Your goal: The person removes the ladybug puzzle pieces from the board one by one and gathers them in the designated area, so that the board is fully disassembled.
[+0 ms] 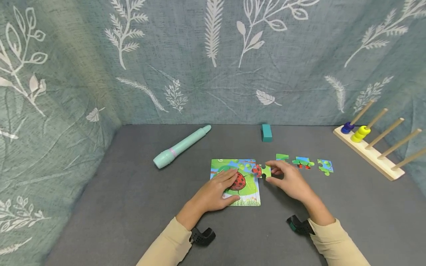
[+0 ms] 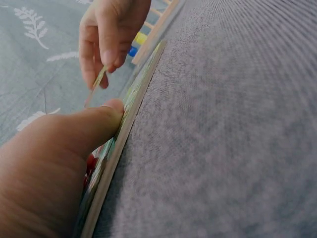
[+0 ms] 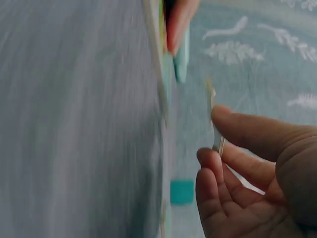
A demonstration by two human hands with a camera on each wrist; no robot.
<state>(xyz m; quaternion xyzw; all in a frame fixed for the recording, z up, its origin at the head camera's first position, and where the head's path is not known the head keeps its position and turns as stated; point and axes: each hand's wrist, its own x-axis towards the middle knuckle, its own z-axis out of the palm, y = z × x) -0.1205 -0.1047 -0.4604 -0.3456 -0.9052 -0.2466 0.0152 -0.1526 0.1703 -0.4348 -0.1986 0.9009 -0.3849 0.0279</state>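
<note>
A puzzle board (image 1: 249, 200) with a red ladybug on green lies flat in the middle of the table. My left hand (image 1: 217, 190) rests on its left part with the fingers stretched out, covering some of the picture. Its thumb presses on the board's surface in the left wrist view. Between thumb and fingertips, my right hand (image 1: 290, 180) pinches a puzzle piece (image 1: 266, 171) with red and green on it. In the left wrist view this piece is tilted and raised above the board; in the head view it overlaps the board's upper right edge.
Several loose puzzle pieces (image 1: 303, 162) lie right of the board. A mint-green toy microphone-like stick (image 1: 182, 147) lies at the back left, and a teal block (image 1: 266, 133) at the back. A wooden peg stand (image 1: 372, 153) with blue and yellow beads stands at the far right.
</note>
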